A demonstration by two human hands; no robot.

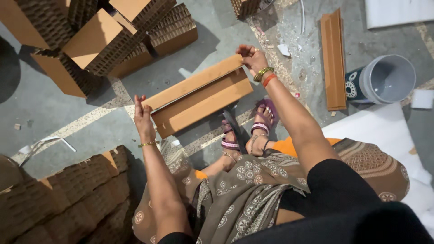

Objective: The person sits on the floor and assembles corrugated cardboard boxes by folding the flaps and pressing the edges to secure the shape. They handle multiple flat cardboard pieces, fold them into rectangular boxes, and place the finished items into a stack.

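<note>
We see one long brown cardboard channel piece [201, 97] held between both hands, above the grey floor [54, 104]. Left hand [143, 118] presses flat, fingers straight, against its 8 o'clock end; right hand [252, 58] pinches the 2 o'clock end. Long axis runs 8 to 2 o'clock. One second similar piece [333, 58] lies at 3 o'clock, pointing 12 to 6. One grey bucket [384, 79] beside it. Two honeycomb block stacks [104, 40], at 10 and 7 o'clock.
</note>
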